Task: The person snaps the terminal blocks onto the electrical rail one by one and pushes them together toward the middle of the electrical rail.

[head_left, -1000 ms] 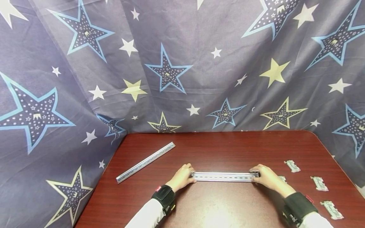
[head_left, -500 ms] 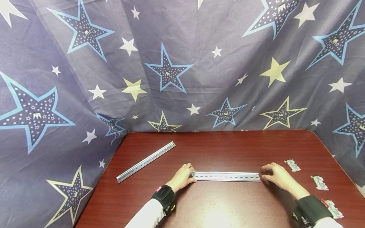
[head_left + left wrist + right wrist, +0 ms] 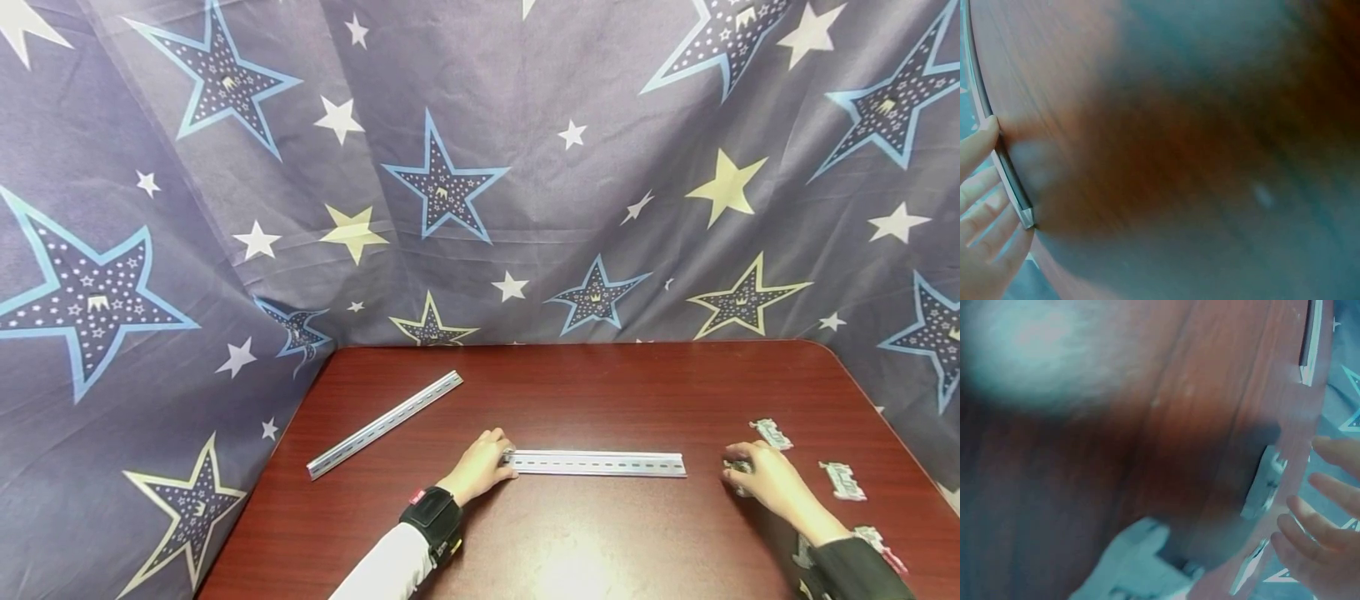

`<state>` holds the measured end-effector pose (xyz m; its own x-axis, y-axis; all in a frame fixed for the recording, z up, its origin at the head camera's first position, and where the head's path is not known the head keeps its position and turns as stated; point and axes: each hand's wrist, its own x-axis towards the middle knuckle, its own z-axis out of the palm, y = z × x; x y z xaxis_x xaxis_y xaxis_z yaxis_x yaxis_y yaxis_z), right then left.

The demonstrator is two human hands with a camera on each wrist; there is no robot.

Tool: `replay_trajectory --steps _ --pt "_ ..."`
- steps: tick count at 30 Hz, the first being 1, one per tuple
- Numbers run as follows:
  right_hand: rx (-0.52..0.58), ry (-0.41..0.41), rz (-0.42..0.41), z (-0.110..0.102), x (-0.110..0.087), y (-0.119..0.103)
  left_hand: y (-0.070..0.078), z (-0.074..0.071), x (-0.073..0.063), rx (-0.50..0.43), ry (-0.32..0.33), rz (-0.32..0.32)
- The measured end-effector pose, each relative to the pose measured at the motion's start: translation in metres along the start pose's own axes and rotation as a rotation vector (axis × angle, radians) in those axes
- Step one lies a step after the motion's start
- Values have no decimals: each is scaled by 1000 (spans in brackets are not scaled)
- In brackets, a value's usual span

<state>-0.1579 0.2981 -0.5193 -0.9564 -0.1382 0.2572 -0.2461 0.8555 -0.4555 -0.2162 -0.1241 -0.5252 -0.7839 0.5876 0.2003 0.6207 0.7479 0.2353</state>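
Note:
A slotted metal DIN rail (image 3: 596, 463) lies crosswise on the table. My left hand (image 3: 476, 468) grips its left end, thumb on the near edge and fingers on the far one, as the left wrist view shows along the rail (image 3: 1015, 181). Beyond its right end, my right hand (image 3: 772, 481) hovers at a pale DIN-rail terminal block (image 3: 738, 468), which it partly covers. In the right wrist view the fingers (image 3: 1310, 519) are spread and loosely bent, and the block (image 3: 1263, 484) lies apart from them on the tabletop.
Another DIN rail (image 3: 385, 425) lies slanted at the back left. More terminal blocks lie at the right: one block (image 3: 771, 433) behind the right hand, another block (image 3: 842, 481) farther right, and others partly hidden by the right wrist. A star-patterned curtain (image 3: 480, 167) borders the table (image 3: 600, 387).
My right hand has let go of the rail's right end and moved rightward to the nearest terminal block. The left hand and the rail have stayed in place.

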Motion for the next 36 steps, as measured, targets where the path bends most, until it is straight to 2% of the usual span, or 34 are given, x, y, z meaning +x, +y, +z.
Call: replay_trajectory --steps 1,6,14,23,30,36 --pt "0 -15 22 -8 -2 -10 0 0 0 0 1 0" --pt "-12 -17 65 -12 -8 -5 -1 1 -1 -3 9 3" --pt "-23 -79 184 -15 -8 -4 -2 3 -2 -9 5 0" --pt "-44 -55 193 -9 -5 -6 -3 4 -2 -16 10 -8" --pt "-20 -94 302 -11 -2 -8 -2 4 -3 -15 19 -3" --pt "-17 -66 384 -11 -2 -15 -3 4 -3 -9 22 3"
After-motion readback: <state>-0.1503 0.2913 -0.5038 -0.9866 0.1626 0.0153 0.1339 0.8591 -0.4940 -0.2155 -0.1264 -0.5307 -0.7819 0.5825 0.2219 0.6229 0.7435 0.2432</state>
